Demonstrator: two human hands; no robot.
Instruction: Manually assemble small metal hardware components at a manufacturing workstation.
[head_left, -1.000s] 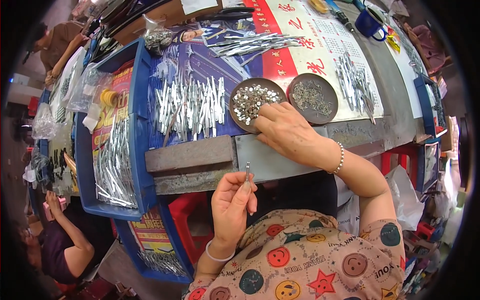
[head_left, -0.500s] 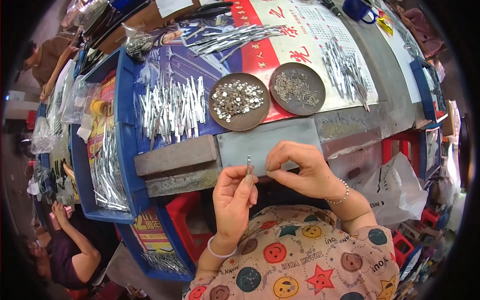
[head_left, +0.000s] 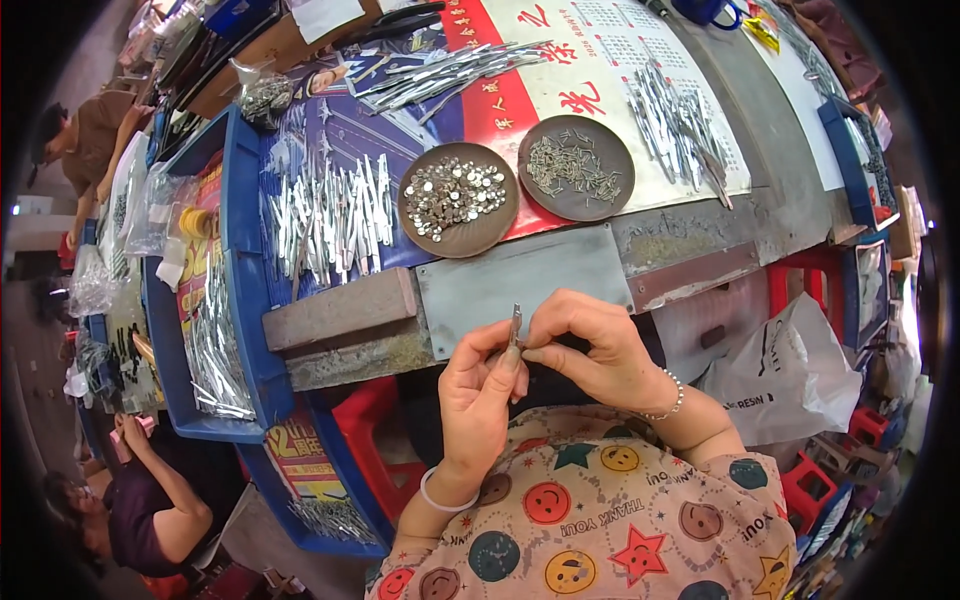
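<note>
My left hand (head_left: 476,392) is closed, pinching a slim silvery metal part (head_left: 516,318) that stands upright from thumb and fingers. Close against it on the right, my right hand (head_left: 598,350) has thumb and forefinger pressed together; what they hold, if anything, is too small to make out. Both hands are in front of a grey metal plate (head_left: 520,278) at the bench edge. Beyond it sit a brown dish (head_left: 472,246) of small shiny discs (head_left: 450,198) and another brown dish (head_left: 592,208) of tiny pins (head_left: 572,162).
Flat metal strips lie left of the dishes (head_left: 335,215), at the back (head_left: 450,75) and on the right (head_left: 678,125). A worn bar (head_left: 340,310) lies along the bench edge. Blue trays (head_left: 262,330) stand left, a white bag (head_left: 790,380) hangs right. Co-workers sit at left.
My left hand has shifted slightly right with the metal part, which now tilts a little. My right hand has come closer, its fingertips beside the part. The view has shifted slightly.
</note>
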